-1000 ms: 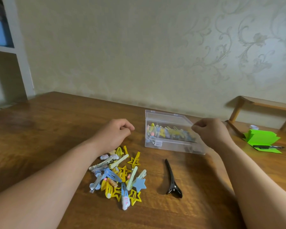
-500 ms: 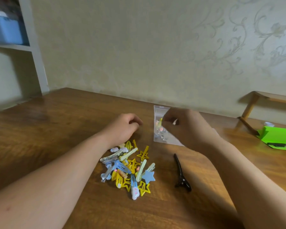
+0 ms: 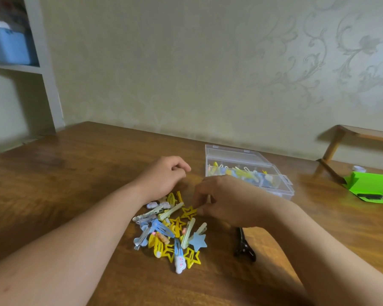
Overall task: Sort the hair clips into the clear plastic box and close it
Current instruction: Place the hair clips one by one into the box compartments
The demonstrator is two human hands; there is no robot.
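Many yellow and blue hair clips (image 3: 170, 233) lie heaped nearest me. My right hand (image 3: 226, 202) curls at a yellow star-shaped clip (image 3: 188, 212) on the heap's far edge, but I cannot tell if it grips. My left hand (image 3: 164, 177) rests loose and empty. Farther right stands the open clear plastic box (image 3: 284, 192), nearer my right hand.

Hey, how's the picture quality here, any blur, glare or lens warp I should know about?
Head view: the shelf unit at the left edge is smeared and its upright leans, likely lens warp. Head view: the right hand looks slightly soft, the pile of hair clips fairly sharp. Head view: a dull sheen on the table at left, dark shadow at the bottom edge.
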